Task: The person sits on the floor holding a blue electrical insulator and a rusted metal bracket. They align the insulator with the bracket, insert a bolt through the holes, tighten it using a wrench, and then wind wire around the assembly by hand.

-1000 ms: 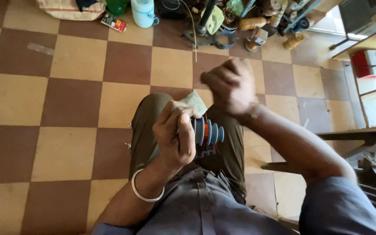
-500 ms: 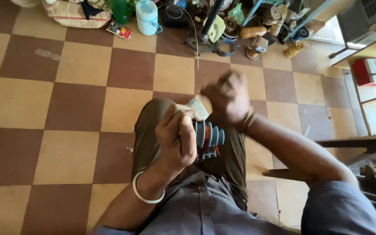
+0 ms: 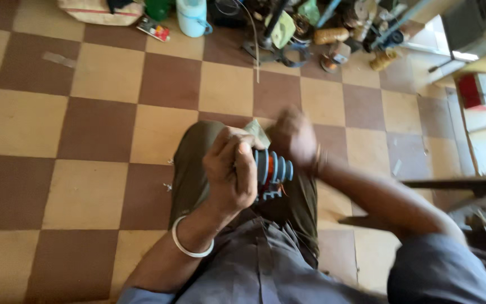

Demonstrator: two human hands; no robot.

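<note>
My left hand (image 3: 230, 171) is closed around a grey ribbed spool-like part (image 3: 273, 168) with several round fins and an orange band, held over my lap. A pale folded cloth or paper (image 3: 257, 133) shows just above that hand. My right hand (image 3: 292, 137) is blurred, fingers curled, right beside the far end of the ribbed part; whether it grips anything I cannot tell. A white bangle (image 3: 189, 246) circles my left wrist. I sit with olive trousers (image 3: 198, 163) over a checkered floor.
Brown and tan floor tiles (image 3: 102, 129) spread to the left. Along the top edge lies clutter: a light blue jug (image 3: 192, 16), a sack (image 3: 99, 10), tools and metal parts (image 3: 310, 34). A red and white box (image 3: 485, 90) stands at right, a dark bar (image 3: 457, 183) below it.
My right hand has dropped from above the ribbed part to its far end. My left hand keeps hold of the part. The camera has tilted slightly.
</note>
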